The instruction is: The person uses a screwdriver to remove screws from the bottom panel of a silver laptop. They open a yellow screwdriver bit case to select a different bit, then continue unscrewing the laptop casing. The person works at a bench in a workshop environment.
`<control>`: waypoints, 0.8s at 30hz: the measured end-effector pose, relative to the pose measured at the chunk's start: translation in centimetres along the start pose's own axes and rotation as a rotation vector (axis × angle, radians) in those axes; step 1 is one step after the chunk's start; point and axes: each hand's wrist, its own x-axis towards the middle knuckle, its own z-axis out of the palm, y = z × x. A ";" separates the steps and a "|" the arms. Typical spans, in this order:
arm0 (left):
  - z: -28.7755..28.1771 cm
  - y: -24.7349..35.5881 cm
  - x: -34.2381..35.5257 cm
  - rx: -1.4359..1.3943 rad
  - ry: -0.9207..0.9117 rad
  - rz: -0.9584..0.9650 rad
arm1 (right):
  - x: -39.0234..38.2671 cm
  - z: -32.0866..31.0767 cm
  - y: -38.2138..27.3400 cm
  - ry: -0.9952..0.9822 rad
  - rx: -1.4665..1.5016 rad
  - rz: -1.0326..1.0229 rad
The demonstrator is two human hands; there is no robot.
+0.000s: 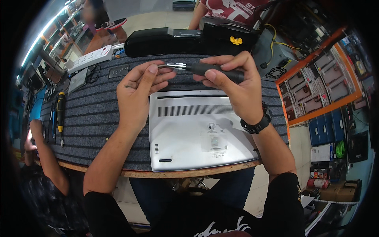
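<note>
My right hand (pixel 245 83) is wrapped round the thick black handle of a screwdriver (pixel 197 68), whose silver metal collar and shaft point left. At the shaft's end, my left hand (pixel 136 85) pinches the tip between thumb and fingers; the bit itself is mostly hidden there. Both hands are raised above the far edge of a silver laptop (pixel 181 136). It lies upside down, with its bottom cover, a long vent grille and rubber feet facing up. My right forearm and its black wristwatch (pixel 256 123) cross over the laptop's right side.
A ribbed grey mat (pixel 89 114) covers the table. Left lie a yellow-black screwdriver (pixel 60 114) and a white power strip (pixel 92 56). Behind the laptop sits a long black case (pixel 166 41). Another person's arm (pixel 49 158) works at left; someone in maroon (pixel 233 11) is opposite.
</note>
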 end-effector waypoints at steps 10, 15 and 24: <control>-0.8 -0.1 0.4 -0.034 -0.091 -0.099 | 0.0 -0.3 0.8 -0.092 -0.219 0.068; -1.9 -0.8 1.3 0.108 -0.149 -0.047 | 2.1 -2.5 0.5 -0.303 -0.883 -0.039; -4.2 -3.2 3.6 0.225 0.016 0.198 | 5.8 -7.7 2.0 -0.405 -1.469 -0.241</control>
